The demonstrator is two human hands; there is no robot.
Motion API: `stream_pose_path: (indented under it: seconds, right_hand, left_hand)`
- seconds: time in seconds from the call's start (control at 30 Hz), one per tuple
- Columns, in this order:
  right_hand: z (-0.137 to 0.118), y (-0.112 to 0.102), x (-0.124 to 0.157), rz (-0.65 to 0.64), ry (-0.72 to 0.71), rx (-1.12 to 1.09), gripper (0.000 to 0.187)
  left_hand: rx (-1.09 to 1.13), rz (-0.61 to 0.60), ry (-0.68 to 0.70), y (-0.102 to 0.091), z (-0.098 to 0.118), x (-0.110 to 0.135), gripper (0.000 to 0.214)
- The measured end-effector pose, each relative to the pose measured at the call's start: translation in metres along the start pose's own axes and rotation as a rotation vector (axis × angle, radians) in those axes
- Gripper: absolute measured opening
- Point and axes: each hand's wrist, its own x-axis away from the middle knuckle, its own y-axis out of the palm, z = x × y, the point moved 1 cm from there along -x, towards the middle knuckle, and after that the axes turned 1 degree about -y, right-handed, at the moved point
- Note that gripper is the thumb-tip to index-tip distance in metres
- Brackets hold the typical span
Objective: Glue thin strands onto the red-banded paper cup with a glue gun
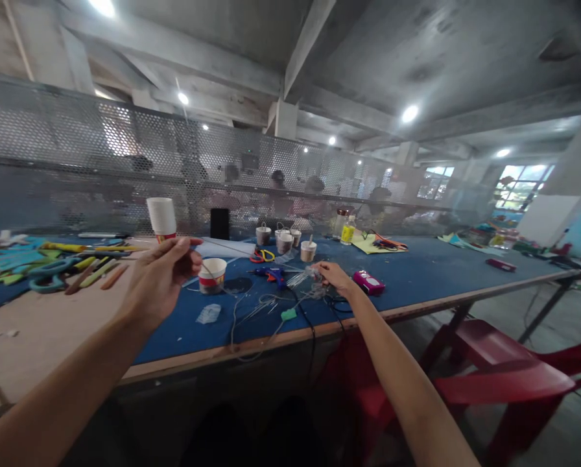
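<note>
My left hand (166, 272) is raised above the blue table top (417, 272), fingers pinched on a thin stick whose tip points down toward a small paper cup (213, 274). My right hand (332, 275) rests on the table with its fingers curled around a clear, crinkled plastic piece (306, 279). A blue glue gun (270, 274) lies between the cup and my right hand. A pink device (368, 283) sits just right of my right hand. Thin wires and a black cord (271, 311) trail toward the table's front edge.
A stack of white cups (161, 217) and a black box (219, 223) stand further back, near several small cups (284, 241) and a jar (342, 222). Scissors and coloured sticks (67, 267) lie at left. Red plastic chairs (504, 370) stand at right. People sit behind a mesh partition (125, 168).
</note>
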Motion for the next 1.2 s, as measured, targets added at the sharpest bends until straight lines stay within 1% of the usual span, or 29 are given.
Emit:
stream_pose_path:
  seconds: [0.03, 0.07, 0.1, 0.17, 0.23, 0.3, 0.37, 0.4, 0.47, 0.5, 0.57, 0.63, 0.67, 0.7, 0.73, 0.77, 0.8, 0.83, 0.9, 0.93, 1.0, 1.07, 1.1, 1.13, 1.17, 1.2]
  right_hand:
    - [0.003, -0.002, -0.002, 0.045, -0.003, 0.01, 0.046]
    - [0.006, -0.004, -0.004, 0.091, -0.005, 0.022, 0.045]
    - [0.009, -0.006, -0.005, 0.136, -0.008, 0.038, 0.044]
    - [0.013, -0.011, -0.006, 0.219, -0.015, 0.078, 0.042]
    - [0.013, -0.016, -0.005, 0.284, -0.028, 0.127, 0.036]
    - [0.009, -0.016, -0.004, 0.333, -0.061, 0.176, 0.022]
    - [-0.001, -0.009, -0.002, 0.371, -0.117, 0.214, 0.01]
    - [-0.008, -0.002, -0.001, 0.381, -0.153, 0.227, 0.013]
    - [-0.027, 0.022, 0.003, 0.356, -0.22, 0.236, 0.019]
    - [-0.038, 0.039, 0.007, 0.3, -0.263, 0.232, 0.02]
    - [-0.064, 0.078, 0.019, 0.056, -0.384, 0.131, 0.031]
    - [-0.091, 0.117, 0.036, -0.211, -0.475, -0.05, 0.052]
    - [-0.104, 0.133, 0.045, -0.318, -0.501, -0.139, 0.058]
    - [-0.114, 0.146, 0.053, -0.416, -0.511, -0.215, 0.059]
    - [-0.123, 0.155, 0.061, -0.506, -0.503, -0.275, 0.055]
    - [-0.128, 0.161, 0.066, -0.622, -0.464, -0.309, 0.047]
    - [-0.13, 0.162, 0.069, -0.726, -0.403, -0.31, 0.04]
    - [-0.13, 0.16, 0.069, -0.742, -0.358, -0.312, 0.039]
    - [-0.122, 0.144, 0.062, -0.641, -0.301, -0.324, 0.045]
    - [-0.115, 0.133, 0.056, -0.579, -0.267, -0.321, 0.048]
    - [-0.101, 0.106, 0.044, -0.476, -0.208, -0.348, 0.05]
    - [-0.089, 0.078, 0.035, -0.383, -0.162, -0.353, 0.05]
    - [-0.085, 0.067, 0.032, -0.336, -0.145, -0.351, 0.049]
    - [-0.084, 0.058, 0.03, -0.298, -0.139, -0.336, 0.05]
    - [-0.084, 0.052, 0.03, -0.266, -0.141, -0.311, 0.051]
    - [-0.086, 0.051, 0.03, -0.254, -0.147, -0.276, 0.052]
  left_hand:
    - [0.02, 0.014, 0.023, -0.004, 0.005, 0.0, 0.01]
    - [0.038, 0.056, 0.056, -0.009, 0.01, -0.001, 0.011]
    - [0.053, 0.064, 0.073, -0.014, 0.015, -0.002, 0.012]
    - [0.094, 0.114, 0.168, -0.025, 0.024, -0.004, 0.013]
    - [0.117, 0.156, 0.222, -0.035, 0.031, -0.006, 0.012]
    - [0.068, 0.079, 0.121, -0.038, 0.031, -0.007, 0.012]
    - [-0.01, -0.024, -0.023, -0.033, 0.026, -0.003, 0.013]
    - [-0.036, -0.082, -0.077, -0.027, 0.022, 0.0, 0.016]
    - [-0.068, -0.179, -0.111, -0.011, 0.013, 0.006, 0.02]
    - [-0.057, -0.222, -0.116, -0.002, 0.01, 0.009, 0.021]
    - [-0.002, -0.316, -0.136, 0.019, 0.005, 0.014, 0.021]
    - [0.044, -0.387, -0.165, 0.038, 0.004, 0.017, 0.02]
    - [0.061, -0.41, -0.178, 0.045, 0.006, 0.018, 0.02]
    - [0.078, -0.424, -0.18, 0.051, 0.009, 0.018, 0.021]
    - [0.091, -0.424, -0.182, 0.054, 0.013, 0.018, 0.021]
    - [0.102, -0.419, -0.171, 0.055, 0.017, 0.018, 0.02]
    - [0.118, -0.405, -0.132, 0.054, 0.023, 0.017, 0.018]
    - [0.13, -0.355, -0.077, 0.049, 0.029, 0.017, 0.017]
    - [0.152, -0.201, 0.001, 0.032, 0.041, 0.014, 0.015]
    - [0.147, -0.1, 0.054, 0.02, 0.047, 0.012, 0.016]
    - [0.137, 0.053, 0.146, -0.008, 0.057, 0.007, 0.018]
    - [0.14, 0.197, 0.199, -0.034, 0.062, 0.002, 0.019]
    - [0.153, 0.243, 0.216, -0.043, 0.063, 0.0, 0.02]
    - [0.165, 0.256, 0.217, -0.048, 0.062, -0.001, 0.021]
    - [0.167, 0.265, 0.237, -0.049, 0.06, 0.0, 0.02]
    - [0.147, 0.221, 0.23, -0.045, 0.055, 0.003, 0.017]
